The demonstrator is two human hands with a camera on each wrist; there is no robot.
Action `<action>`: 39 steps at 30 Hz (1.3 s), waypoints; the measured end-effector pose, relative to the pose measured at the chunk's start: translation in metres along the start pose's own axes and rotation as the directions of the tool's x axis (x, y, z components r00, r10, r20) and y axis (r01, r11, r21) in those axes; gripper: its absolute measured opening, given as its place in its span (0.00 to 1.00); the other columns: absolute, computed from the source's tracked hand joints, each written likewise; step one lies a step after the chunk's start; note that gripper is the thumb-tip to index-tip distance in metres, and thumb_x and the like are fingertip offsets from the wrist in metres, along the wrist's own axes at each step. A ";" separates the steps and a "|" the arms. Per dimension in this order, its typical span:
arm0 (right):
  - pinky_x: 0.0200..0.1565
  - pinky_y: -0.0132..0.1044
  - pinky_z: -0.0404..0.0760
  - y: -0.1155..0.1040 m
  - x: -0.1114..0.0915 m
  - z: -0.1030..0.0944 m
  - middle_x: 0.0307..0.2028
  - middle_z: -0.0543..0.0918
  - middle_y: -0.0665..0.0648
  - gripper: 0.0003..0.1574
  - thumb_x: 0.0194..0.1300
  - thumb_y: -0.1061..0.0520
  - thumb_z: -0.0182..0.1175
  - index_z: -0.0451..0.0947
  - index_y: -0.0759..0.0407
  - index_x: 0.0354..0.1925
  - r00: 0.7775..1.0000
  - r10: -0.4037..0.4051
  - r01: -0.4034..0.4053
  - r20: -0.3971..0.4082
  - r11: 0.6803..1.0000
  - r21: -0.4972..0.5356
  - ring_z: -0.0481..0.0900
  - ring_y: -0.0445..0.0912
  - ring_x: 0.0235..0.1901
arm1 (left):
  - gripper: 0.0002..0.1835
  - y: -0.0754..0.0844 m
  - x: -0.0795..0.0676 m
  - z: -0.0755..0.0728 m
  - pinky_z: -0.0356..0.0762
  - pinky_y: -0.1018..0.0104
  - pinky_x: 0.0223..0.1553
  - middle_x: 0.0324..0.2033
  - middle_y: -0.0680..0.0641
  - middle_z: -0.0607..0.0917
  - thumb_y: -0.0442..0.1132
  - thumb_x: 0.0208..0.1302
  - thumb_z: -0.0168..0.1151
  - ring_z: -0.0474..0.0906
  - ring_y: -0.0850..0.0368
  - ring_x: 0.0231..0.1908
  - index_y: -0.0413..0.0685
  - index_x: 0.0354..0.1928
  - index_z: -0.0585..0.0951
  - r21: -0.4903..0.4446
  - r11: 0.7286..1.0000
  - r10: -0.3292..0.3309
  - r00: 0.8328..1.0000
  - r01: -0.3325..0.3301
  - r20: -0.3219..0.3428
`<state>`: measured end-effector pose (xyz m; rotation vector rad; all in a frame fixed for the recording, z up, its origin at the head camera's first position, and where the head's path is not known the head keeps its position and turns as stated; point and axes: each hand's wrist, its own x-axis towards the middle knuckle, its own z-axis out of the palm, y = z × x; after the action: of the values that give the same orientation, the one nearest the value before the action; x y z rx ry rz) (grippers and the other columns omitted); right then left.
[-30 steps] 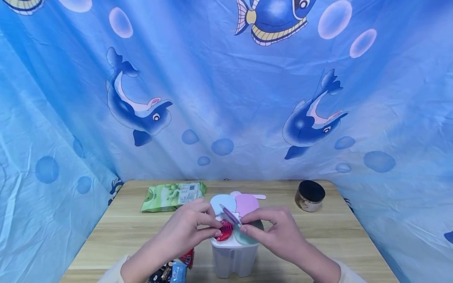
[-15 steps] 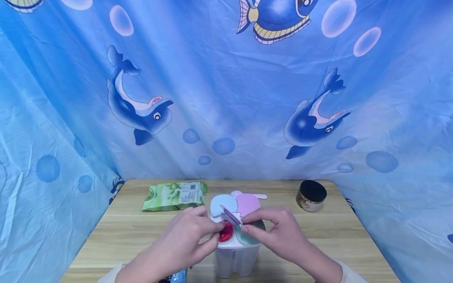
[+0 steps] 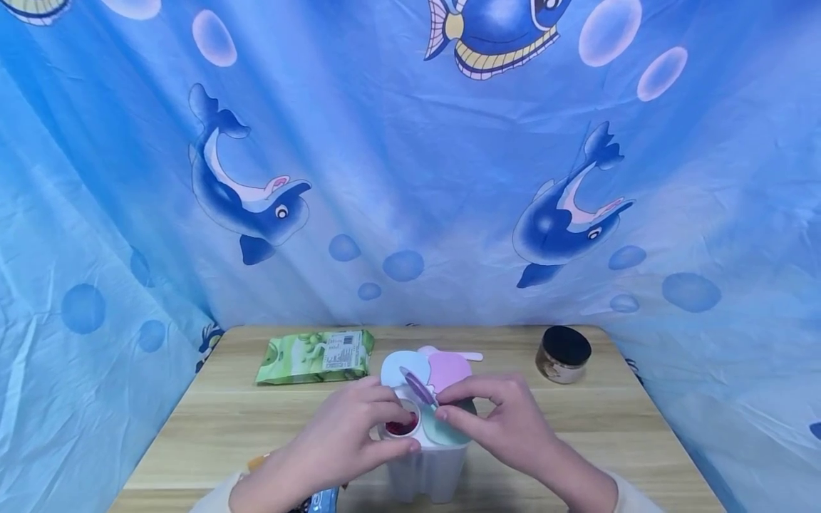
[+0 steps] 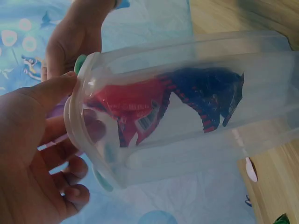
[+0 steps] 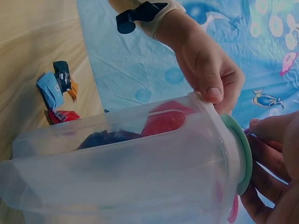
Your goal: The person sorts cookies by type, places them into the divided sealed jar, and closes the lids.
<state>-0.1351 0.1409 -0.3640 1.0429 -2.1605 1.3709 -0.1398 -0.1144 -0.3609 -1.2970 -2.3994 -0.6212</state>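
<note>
One clear container, upright toward the near middle of the desk; red packet above dark blue packet in its near-left compartment. One purple lid, tilted up, pinched by the right hand's fingers. One left hand: fingers loosely bent, fingertip inside the opening, no grip seen. Step, as I judge it: settling packets inside. Next move calls for: left fingers out, then lid down.
</note>
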 end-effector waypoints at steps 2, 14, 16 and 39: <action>0.35 0.32 0.85 0.001 0.000 0.000 0.36 0.92 0.50 0.09 0.60 0.61 0.75 0.90 0.54 0.41 1.000 -0.013 0.013 -0.003 1.000 -0.004 0.89 0.40 0.36 | 0.08 -0.001 -0.001 -0.001 0.74 0.75 0.40 0.34 0.67 0.86 0.54 0.64 0.72 0.74 0.71 0.38 0.61 0.38 0.89 -0.040 0.999 0.013 0.999 -0.014 -0.030; 0.38 0.35 0.87 0.001 0.003 -0.002 0.36 0.92 0.48 0.11 0.59 0.61 0.75 0.90 0.52 0.42 1.000 -0.020 0.020 0.002 1.000 -0.019 0.89 0.40 0.37 | 0.07 -0.018 -0.019 -0.027 0.83 0.68 0.44 0.42 0.66 0.86 0.49 0.70 0.68 0.81 0.70 0.43 0.63 0.46 0.88 -0.195 0.970 -0.156 0.987 0.146 -0.036; 0.38 0.35 0.86 0.001 0.004 -0.002 0.36 0.91 0.47 0.12 0.59 0.62 0.76 0.90 0.51 0.41 1.000 -0.013 0.013 0.005 1.000 -0.017 0.88 0.39 0.35 | 0.08 -0.025 -0.023 -0.028 0.84 0.66 0.45 0.43 0.67 0.87 0.50 0.70 0.67 0.82 0.69 0.44 0.65 0.47 0.88 -0.213 0.952 -0.229 0.973 0.221 -0.010; 0.32 0.35 0.85 -0.005 0.006 -0.004 0.33 0.91 0.45 0.09 0.60 0.61 0.75 0.90 0.50 0.40 1.000 -0.001 0.002 0.026 0.998 -0.055 0.85 0.36 0.31 | 0.15 -0.132 -0.085 0.028 0.83 0.52 0.49 0.47 0.54 0.87 0.43 0.62 0.73 0.83 0.49 0.50 0.52 0.50 0.86 -0.251 0.823 -0.387 0.827 0.509 0.408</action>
<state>-0.1357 0.1415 -0.3554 1.0468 -2.2026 1.2969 -0.2094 -0.2225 -0.4544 -1.0049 -3.0385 -1.0797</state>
